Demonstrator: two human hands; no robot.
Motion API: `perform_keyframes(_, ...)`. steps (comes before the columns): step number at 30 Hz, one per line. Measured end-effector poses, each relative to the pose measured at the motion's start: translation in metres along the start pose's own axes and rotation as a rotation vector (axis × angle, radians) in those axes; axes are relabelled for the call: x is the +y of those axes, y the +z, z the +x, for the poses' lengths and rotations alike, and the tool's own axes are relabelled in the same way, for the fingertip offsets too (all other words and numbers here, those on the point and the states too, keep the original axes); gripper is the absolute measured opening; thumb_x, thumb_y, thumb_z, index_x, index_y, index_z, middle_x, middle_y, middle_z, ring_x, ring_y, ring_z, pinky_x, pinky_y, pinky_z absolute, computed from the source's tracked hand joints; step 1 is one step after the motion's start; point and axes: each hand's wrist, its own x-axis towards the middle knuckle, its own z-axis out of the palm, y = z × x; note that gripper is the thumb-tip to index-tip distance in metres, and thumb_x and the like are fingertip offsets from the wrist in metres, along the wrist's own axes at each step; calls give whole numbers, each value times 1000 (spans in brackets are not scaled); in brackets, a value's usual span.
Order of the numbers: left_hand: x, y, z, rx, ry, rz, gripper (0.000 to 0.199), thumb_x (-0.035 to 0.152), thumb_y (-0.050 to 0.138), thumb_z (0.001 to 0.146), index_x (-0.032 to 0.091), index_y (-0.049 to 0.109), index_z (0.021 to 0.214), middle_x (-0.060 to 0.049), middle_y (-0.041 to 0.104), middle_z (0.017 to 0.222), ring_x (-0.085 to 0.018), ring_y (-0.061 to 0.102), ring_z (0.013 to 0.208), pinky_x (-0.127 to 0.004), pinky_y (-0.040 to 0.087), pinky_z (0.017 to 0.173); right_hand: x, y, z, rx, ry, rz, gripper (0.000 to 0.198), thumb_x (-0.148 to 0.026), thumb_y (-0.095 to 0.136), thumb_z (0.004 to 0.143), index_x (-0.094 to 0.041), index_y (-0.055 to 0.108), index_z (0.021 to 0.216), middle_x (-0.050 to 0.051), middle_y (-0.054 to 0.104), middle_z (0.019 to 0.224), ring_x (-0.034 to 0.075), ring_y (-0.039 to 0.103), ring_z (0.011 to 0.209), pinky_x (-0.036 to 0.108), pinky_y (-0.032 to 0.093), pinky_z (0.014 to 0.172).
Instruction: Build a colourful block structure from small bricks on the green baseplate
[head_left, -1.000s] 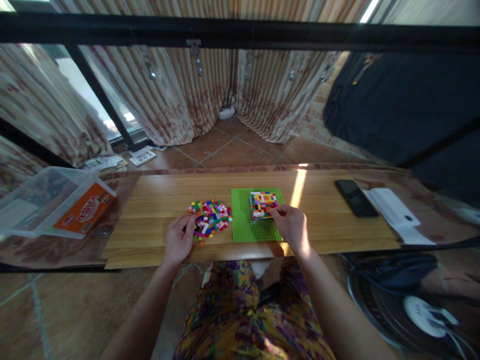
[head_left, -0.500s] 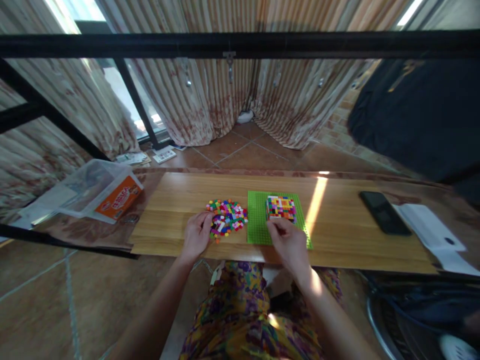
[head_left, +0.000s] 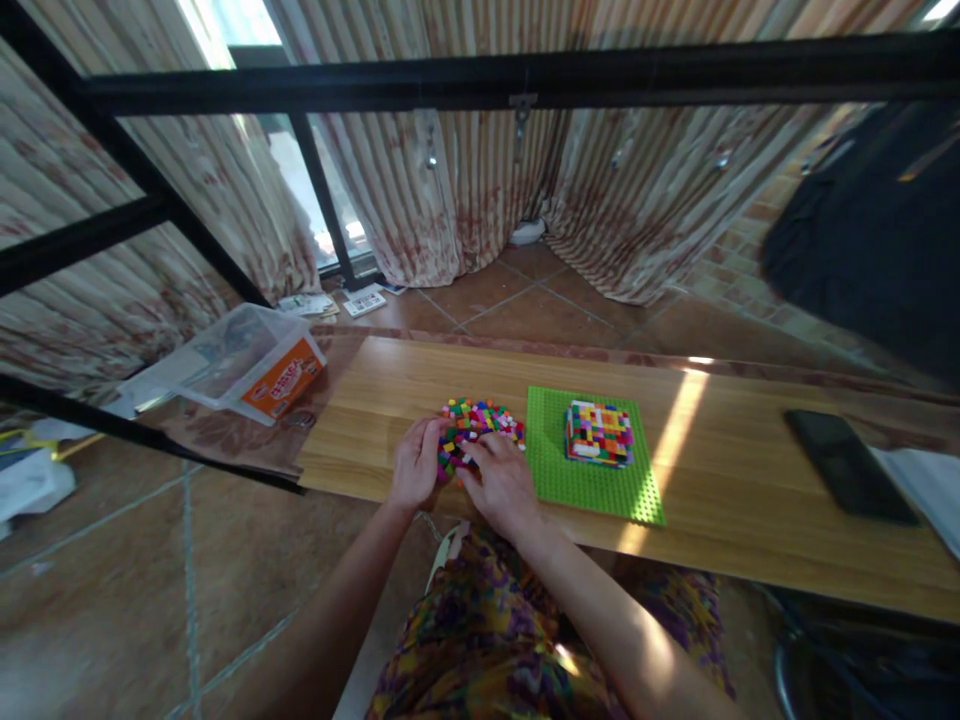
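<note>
A pile of small multicoloured toy bricks [head_left: 480, 420] lies on the wooden board. At its left edge rests my left hand [head_left: 416, 465], fingers curled together; anything inside them is hidden. My right hand [head_left: 501, 485] reaches into the near side of the pile, thumb and forefinger apart over the bricks, close to a white one. To the right, a green studded baseplate [head_left: 551, 470] carries a block of stacked bricks [head_left: 598, 435] in mixed colours, with neither hand touching it.
A black phone [head_left: 847, 465] lies at the right, beside white paper [head_left: 919, 490]. At the left stands a clear plastic box [head_left: 240, 365] with an orange label. A black metal bar [head_left: 420, 85] crosses beyond the board, in front of striped curtains [head_left: 480, 190].
My right hand has left the stacked block and moved left to the loose pile. My left hand stays at the pile's edge. The whole view has shifted and tilted.
</note>
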Motion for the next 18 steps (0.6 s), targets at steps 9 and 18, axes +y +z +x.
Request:
perform_keyframes(9,-2,2,0,-20,-28,-96,33,34,41,94,19,69,101,-8,68,112,-20,66,97,-33,54,85,17,-7,-3,51,73,-87,20,-19,52,90,-22,72,93,8,62,99,22,53,93,36,43,85)
perform_keyframes(18,-11,0,0,-30,-44,-69,34,35,40,95,20,69,105,-7,69,110,-19,67,93,-33,53,87,-3,12,21,-19,-62,-84,18,-24,54,93,-21,71,98,8,62,101,22,52,100,37,43,89)
